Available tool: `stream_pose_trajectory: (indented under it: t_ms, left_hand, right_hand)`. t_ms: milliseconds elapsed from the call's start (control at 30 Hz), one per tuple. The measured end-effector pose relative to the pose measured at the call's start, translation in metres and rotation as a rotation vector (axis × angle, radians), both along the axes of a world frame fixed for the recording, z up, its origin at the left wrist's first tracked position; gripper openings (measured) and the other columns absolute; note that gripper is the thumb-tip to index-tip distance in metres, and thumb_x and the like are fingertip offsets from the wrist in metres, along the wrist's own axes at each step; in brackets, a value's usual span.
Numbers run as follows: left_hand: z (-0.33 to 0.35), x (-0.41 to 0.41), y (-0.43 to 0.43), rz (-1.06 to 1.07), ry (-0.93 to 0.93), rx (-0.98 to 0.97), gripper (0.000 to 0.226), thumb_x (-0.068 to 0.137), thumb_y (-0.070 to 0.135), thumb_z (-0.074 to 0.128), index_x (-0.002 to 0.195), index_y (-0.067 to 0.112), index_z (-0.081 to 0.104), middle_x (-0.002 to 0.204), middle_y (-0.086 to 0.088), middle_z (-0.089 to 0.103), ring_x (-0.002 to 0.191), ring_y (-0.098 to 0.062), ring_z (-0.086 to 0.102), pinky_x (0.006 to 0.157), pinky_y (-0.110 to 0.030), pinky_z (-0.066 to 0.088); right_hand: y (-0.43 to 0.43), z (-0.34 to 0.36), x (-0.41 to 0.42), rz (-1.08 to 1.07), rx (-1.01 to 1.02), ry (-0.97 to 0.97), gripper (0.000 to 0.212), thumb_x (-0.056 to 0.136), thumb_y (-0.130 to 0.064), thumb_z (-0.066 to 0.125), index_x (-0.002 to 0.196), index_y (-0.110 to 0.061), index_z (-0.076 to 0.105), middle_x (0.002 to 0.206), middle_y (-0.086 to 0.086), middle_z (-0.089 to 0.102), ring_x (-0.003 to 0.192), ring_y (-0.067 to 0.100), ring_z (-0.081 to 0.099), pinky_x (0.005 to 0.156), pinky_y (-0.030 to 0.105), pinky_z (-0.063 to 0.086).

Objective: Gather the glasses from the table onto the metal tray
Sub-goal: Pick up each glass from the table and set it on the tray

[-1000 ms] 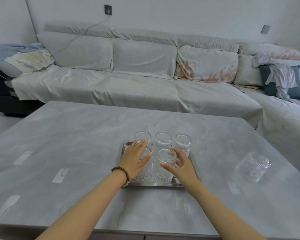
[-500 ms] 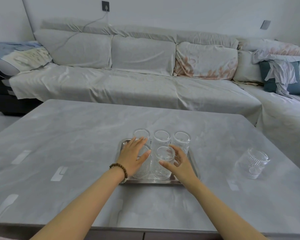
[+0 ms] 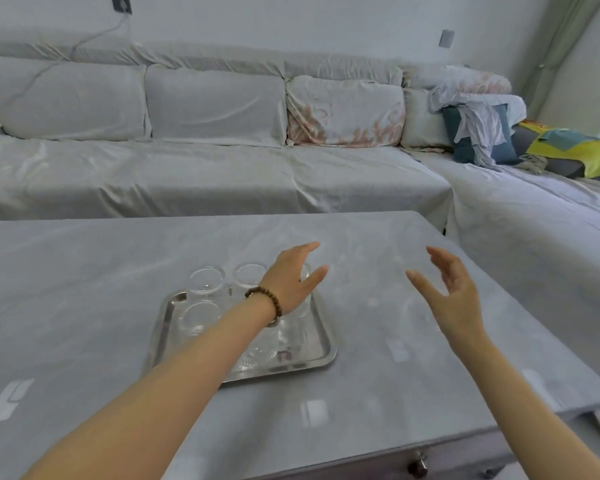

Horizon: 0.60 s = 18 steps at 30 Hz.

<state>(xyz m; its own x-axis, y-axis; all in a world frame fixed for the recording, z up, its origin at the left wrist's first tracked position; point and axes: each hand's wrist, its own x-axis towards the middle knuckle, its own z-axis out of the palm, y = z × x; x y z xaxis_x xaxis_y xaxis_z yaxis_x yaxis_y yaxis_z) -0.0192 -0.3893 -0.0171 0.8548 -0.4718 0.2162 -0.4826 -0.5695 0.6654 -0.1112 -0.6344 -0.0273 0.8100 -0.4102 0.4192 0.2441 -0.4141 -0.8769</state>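
Note:
The metal tray (image 3: 166, 329) lies on the grey table (image 3: 66, 306), holding several clear ribbed glasses. Two glasses (image 3: 207, 280) (image 3: 249, 276) stand in its back row and one (image 3: 198, 317) at the front left. My left forearm crosses over another (image 3: 262, 349) at the front. My left hand (image 3: 291, 278), with a bead bracelet, hovers open over the tray's back right corner and hides the glass there. My right hand (image 3: 456, 301) is open above the table, right of the tray. The loose glass seen earlier on the right is lost in blur behind that hand.
A long sofa (image 3: 205, 174) under a pale cover runs behind the table and turns along the right side, with cushions and a pile of cloth (image 3: 478, 129). The table's right edge (image 3: 534, 306) and near edge with a knob (image 3: 417, 464) are close.
Both hands have left the front glasses on the tray, lifted and swung to the right with fingers spread. The view has turned right, so the tray now sits left of centre.

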Motion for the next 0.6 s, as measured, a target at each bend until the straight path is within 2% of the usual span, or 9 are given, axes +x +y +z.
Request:
stream_pose_trajectory:
  t_ms: [100,167,233,333,433,533,600]
  left_hand:
    - [-0.009,0.002,-0.048,-0.073,0.093,-0.040,0.057,0.092,0.045,0.042,0.143,0.021,0.030,0.150,0.000,0.034,0.138,-0.016,0.029,0.108,-0.026,0.022]
    - [-0.019,0.002,-0.079,-0.100,0.201,-0.098,0.055,0.093,0.044,0.042,0.142,0.020,0.032,0.149,-0.001,0.037,0.136,-0.016,0.034,0.105,-0.025,0.026]
    - [-0.029,0.003,-0.106,-0.115,0.297,-0.127,0.055,0.093,0.044,0.040,0.141,0.019,0.033,0.148,-0.001,0.037,0.135,-0.019,0.036,0.103,-0.027,0.029]
    - [-0.045,0.006,-0.141,-0.152,0.386,-0.108,0.056,0.094,0.045,0.038,0.143,0.019,0.031,0.150,-0.003,0.036,0.133,-0.024,0.040,0.101,-0.030,0.034]
    - [-0.057,0.007,-0.168,-0.178,0.454,-0.131,0.056,0.093,0.045,0.039,0.143,0.021,0.031,0.150,-0.004,0.036,0.131,-0.023,0.042,0.101,-0.029,0.035]
    - [-0.064,0.007,-0.189,-0.203,0.506,-0.182,0.057,0.093,0.048,0.038,0.143,0.022,0.031,0.150,-0.002,0.035,0.131,-0.016,0.040,0.096,-0.021,0.030]
    - [-0.069,0.007,-0.197,-0.226,0.543,-0.221,0.055,0.093,0.047,0.038,0.142,0.023,0.033,0.149,0.000,0.036,0.123,-0.007,0.041,0.092,-0.016,0.031]
  right_hand:
    - [-0.042,-0.016,-0.008,-0.113,0.027,0.045,0.053,0.077,-0.038,0.075,0.124,-0.040,0.051,0.135,-0.010,0.050,0.128,0.011,0.046,0.099,0.022,0.032]
    - [-0.062,-0.028,-0.010,-0.130,0.064,0.093,0.066,0.072,-0.046,0.073,0.132,-0.035,0.047,0.137,-0.013,0.046,0.128,0.010,0.044,0.104,0.028,0.033]
    - [-0.077,-0.042,-0.010,-0.131,0.105,0.142,0.072,0.074,-0.044,0.074,0.138,-0.030,0.043,0.140,-0.014,0.044,0.130,0.011,0.044,0.107,0.031,0.033]
    - [-0.091,-0.062,-0.005,-0.102,0.158,0.206,0.075,0.077,-0.038,0.076,0.141,-0.029,0.040,0.146,-0.012,0.042,0.128,0.008,0.044,0.106,0.029,0.034]
    - [-0.098,-0.076,0.002,-0.045,0.187,0.238,0.076,0.076,-0.035,0.077,0.142,-0.029,0.040,0.143,-0.014,0.043,0.124,0.005,0.045,0.101,0.027,0.037]
    - [-0.102,-0.086,0.010,0.016,0.220,0.246,0.076,0.076,-0.026,0.080,0.141,-0.027,0.041,0.137,-0.015,0.048,0.121,0.003,0.049,0.100,0.025,0.039]
    - [-0.103,-0.090,0.015,0.047,0.247,0.237,0.068,0.076,-0.022,0.080,0.136,-0.028,0.048,0.131,-0.015,0.057,0.116,-0.003,0.056,0.095,0.020,0.046]
